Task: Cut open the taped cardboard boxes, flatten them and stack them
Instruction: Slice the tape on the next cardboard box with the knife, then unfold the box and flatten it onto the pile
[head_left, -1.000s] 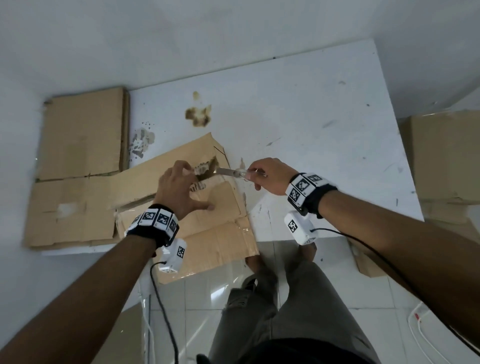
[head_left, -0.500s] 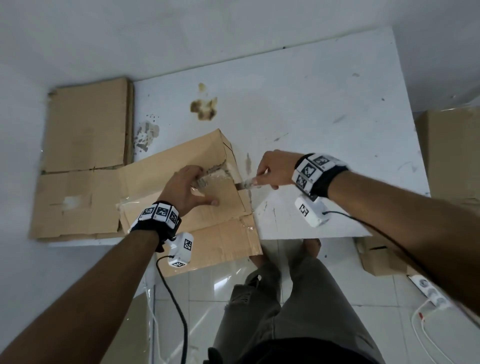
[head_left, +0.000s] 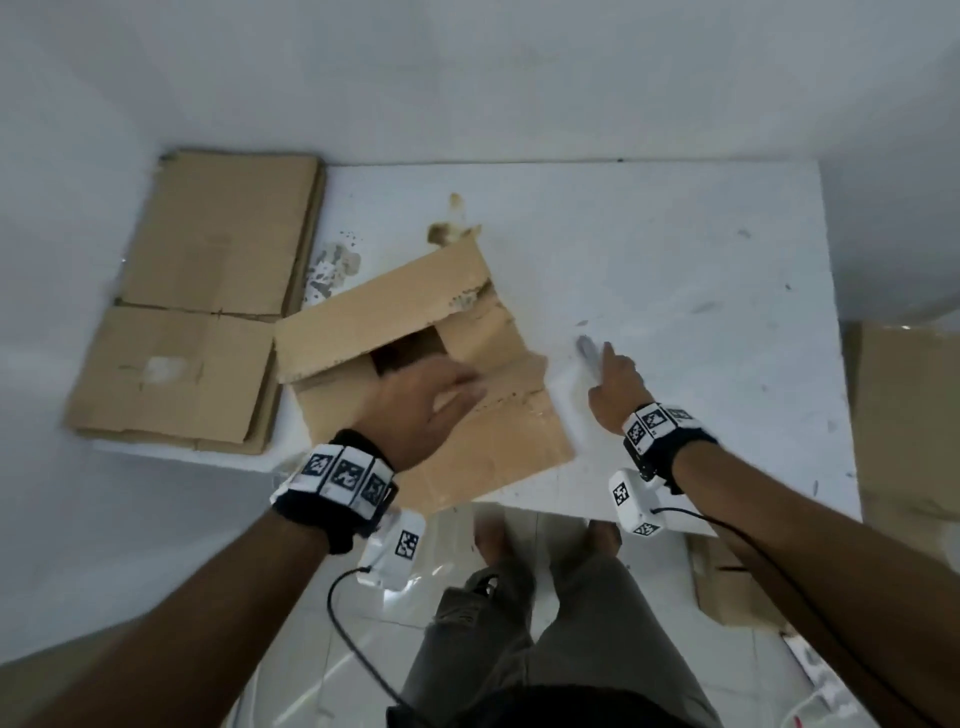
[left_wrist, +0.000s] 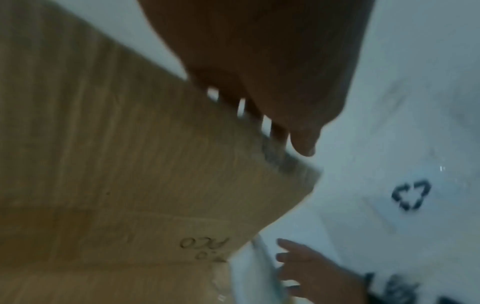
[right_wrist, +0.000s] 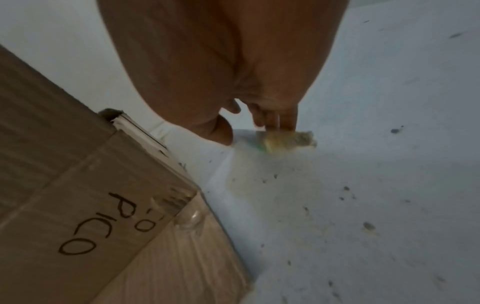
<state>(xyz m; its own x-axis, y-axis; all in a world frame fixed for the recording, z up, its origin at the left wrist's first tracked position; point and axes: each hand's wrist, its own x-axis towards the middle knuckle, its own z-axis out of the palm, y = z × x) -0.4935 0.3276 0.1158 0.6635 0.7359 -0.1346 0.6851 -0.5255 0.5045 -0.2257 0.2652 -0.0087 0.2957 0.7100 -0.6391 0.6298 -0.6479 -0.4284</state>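
Observation:
A brown cardboard box (head_left: 467, 447) marked "PICO" (right_wrist: 85, 224) stands at the white table's (head_left: 675, 234) front edge. Its far flap (head_left: 374, 317) is raised, and a dark gap (head_left: 410, 345) shows beneath it. My left hand (head_left: 431, 400) lies on top of the box, fingers stretched out over the right flap. My right hand (head_left: 610, 382) is on the table just right of the box. Its straight fingertips (right_wrist: 272, 121) touch a blurred knife (right_wrist: 285, 139) lying on the table, and the thumb is off it.
A stack of flattened cardboard (head_left: 192, 322) lies at the table's left end and overhangs it. More cardboard boxes (head_left: 909, 415) stand on the floor to the right. Wrist cables hang near my legs (head_left: 545, 623). Brown stains (head_left: 447, 231) mark the table behind the box.
My right hand drew the knife out of the box's top seam and moved it right, down onto the table. The far flap has lifted. My left hand slid right across the top.

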